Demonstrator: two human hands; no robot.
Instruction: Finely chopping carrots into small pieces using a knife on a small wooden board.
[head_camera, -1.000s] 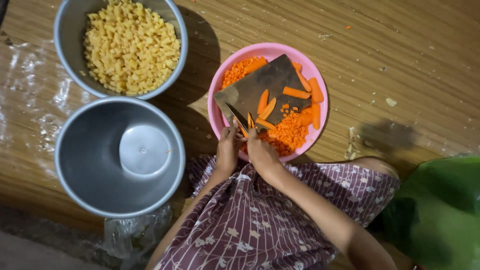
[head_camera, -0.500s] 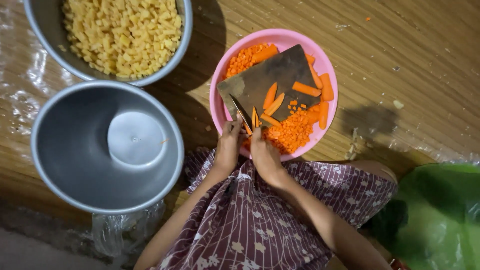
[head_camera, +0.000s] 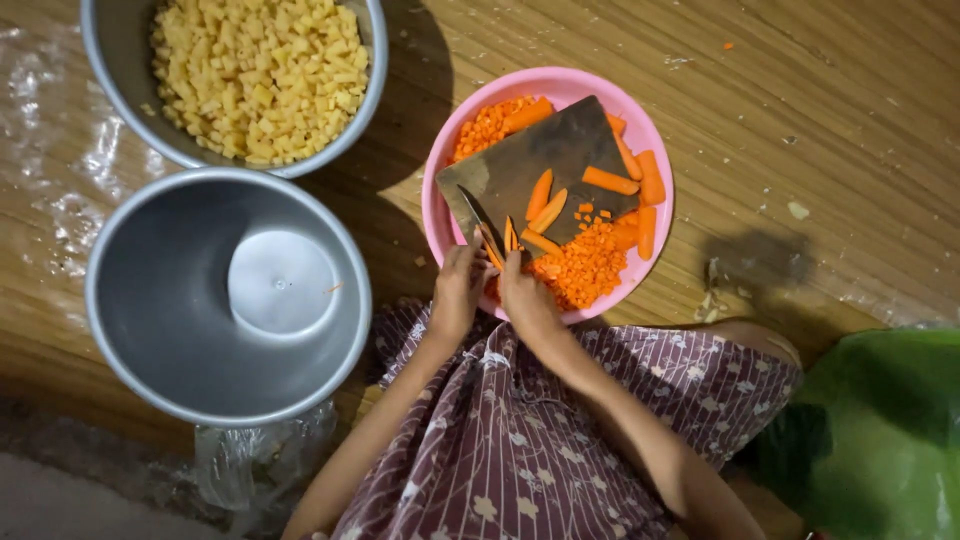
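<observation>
My left hand (head_camera: 458, 290) grips the knife (head_camera: 478, 218), right hand (head_camera: 522, 290) pins carrot sticks (head_camera: 512, 238) on the dark board (head_camera: 530, 170), frame centre; a diced heap (head_camera: 585, 265) is done, several sticks remain.

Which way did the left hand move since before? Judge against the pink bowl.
No. The left hand stays at the pink bowl's near rim; only the camera shifted.

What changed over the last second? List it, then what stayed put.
Hardly anything: the left hand keeps the knife and the right hand still steadies carrot sticks on the dark board. The pink basin, both metal pots and the diced yellow pieces stayed put; only the view shifted.
</observation>
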